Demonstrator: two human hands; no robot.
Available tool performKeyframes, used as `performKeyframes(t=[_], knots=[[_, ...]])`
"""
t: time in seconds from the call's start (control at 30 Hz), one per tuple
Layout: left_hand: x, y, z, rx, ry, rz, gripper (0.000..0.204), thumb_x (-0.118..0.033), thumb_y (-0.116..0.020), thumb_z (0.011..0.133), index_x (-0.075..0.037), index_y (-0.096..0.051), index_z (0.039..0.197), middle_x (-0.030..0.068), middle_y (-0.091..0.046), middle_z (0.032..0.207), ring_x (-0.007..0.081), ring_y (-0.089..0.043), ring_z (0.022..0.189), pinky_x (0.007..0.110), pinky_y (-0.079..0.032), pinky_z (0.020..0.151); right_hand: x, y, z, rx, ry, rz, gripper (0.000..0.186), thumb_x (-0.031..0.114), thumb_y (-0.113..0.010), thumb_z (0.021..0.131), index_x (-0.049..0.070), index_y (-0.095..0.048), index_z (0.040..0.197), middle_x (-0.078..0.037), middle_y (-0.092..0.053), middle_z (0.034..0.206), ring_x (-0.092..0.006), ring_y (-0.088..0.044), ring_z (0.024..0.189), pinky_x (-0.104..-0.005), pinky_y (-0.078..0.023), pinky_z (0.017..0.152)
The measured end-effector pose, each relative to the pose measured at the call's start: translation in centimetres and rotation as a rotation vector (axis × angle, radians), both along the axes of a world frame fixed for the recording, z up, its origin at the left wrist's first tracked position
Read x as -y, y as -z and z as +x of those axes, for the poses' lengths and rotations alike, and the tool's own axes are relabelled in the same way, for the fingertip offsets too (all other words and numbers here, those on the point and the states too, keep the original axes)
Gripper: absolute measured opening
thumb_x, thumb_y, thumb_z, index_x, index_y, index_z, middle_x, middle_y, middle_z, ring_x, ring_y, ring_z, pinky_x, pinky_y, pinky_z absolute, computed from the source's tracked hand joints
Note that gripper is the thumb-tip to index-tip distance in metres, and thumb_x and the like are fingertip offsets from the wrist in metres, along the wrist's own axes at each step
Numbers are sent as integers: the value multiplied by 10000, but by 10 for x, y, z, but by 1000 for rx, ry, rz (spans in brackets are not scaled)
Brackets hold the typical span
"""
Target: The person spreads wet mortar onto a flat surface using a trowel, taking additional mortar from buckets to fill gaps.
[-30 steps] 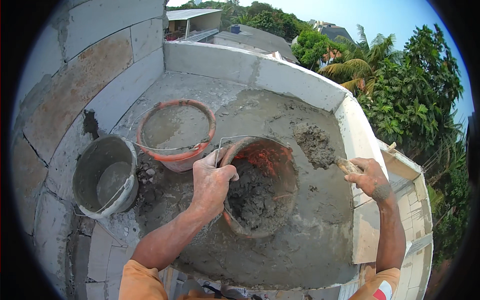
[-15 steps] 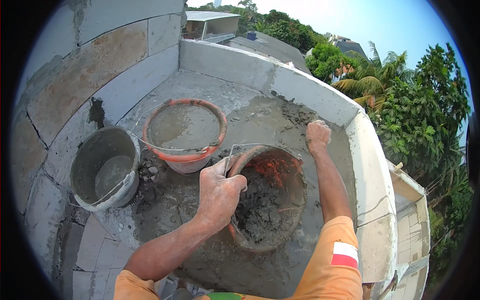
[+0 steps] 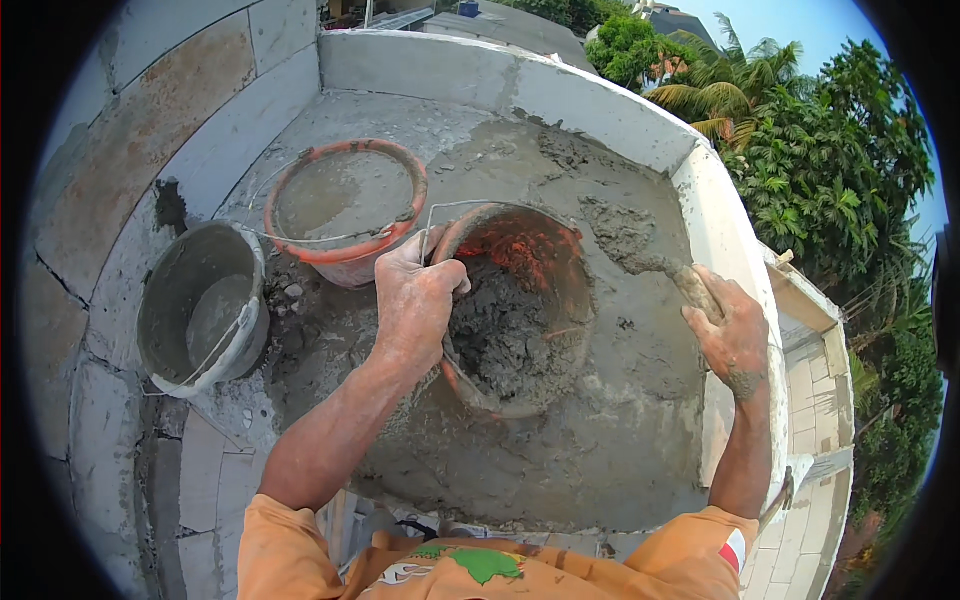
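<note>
My left hand [image 3: 422, 305] is closed round the left rim of a tilted, orange-lined bucket [image 3: 562, 265], close to its wire handle. Lumpy grey mortar [image 3: 500, 340] lies inside that bucket. Off to the right, my right hand [image 3: 735, 330] grips the handle of a trowel [image 3: 625, 238]. The trowel's blade is coated with mortar and points to the far left, low over the wet grey floor, apart from the bucket. Whether the blade touches the floor I cannot tell.
Behind my left hand stands an orange-rimmed bucket [image 3: 420, 185] full of greyish water. A grey bucket [image 3: 255, 330] with a little murky liquid is at the left. A low block wall [image 3: 735, 230] borders the floor at the back and right; a taller block wall [image 3: 170, 120] rises at left.
My right hand has come back from the far right corner, nearer and further right, and the trowel now shows. My left hand keeps its hold on the bucket. The view has tilted down.
</note>
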State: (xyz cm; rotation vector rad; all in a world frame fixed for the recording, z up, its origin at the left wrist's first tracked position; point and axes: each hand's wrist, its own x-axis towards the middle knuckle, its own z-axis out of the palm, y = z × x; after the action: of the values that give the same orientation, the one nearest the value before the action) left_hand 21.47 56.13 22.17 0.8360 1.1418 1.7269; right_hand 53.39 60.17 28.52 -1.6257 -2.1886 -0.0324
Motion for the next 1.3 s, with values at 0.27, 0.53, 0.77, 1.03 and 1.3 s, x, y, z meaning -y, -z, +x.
performKeyframes(t=[0.27,0.53,0.77,1.03,1.3], knots=[[-2,4,16,-126,67,38,434,49,-521,695,105,-650,1105,28,-589,868,92,-470,724,253,-398,634,30,37,-51,609,-123,141,508,91,-685,755,78,-605,1257,-101,-585,855,-257,-640,779,-386,-510,649],[5,1,15,-220,30,40,383,-3,-516,714,85,-672,1053,-15,-561,765,62,-434,657,243,-352,571,-10,82,-62,472,-405,25,458,144,-663,794,45,-523,1218,-143,-588,872,-280,-662,778,-402,-540,631],[7,1,14,-181,43,51,394,12,-505,716,92,-669,1066,-5,-596,838,67,-461,710,222,-373,624,13,78,-72,345,-527,-137,463,195,-666,818,85,-543,1251,-151,-581,850,-312,-663,721,-418,-548,611],[11,-3,15,-89,-19,27,417,21,-510,710,83,-664,1092,17,-591,861,83,-470,729,225,-374,626,21,50,-60,52,-448,-458,497,255,-705,800,75,-611,1254,-154,-699,1069,-351,-669,983,-447,-519,881],[8,-1,10,-45,-52,39,451,34,-516,700,95,-652,1126,43,-613,926,99,-496,757,242,-398,634,18,10,-26,-167,-316,-509,524,241,-752,768,22,-640,1230,-177,-703,1106,-287,-678,997,-380,-513,896]])
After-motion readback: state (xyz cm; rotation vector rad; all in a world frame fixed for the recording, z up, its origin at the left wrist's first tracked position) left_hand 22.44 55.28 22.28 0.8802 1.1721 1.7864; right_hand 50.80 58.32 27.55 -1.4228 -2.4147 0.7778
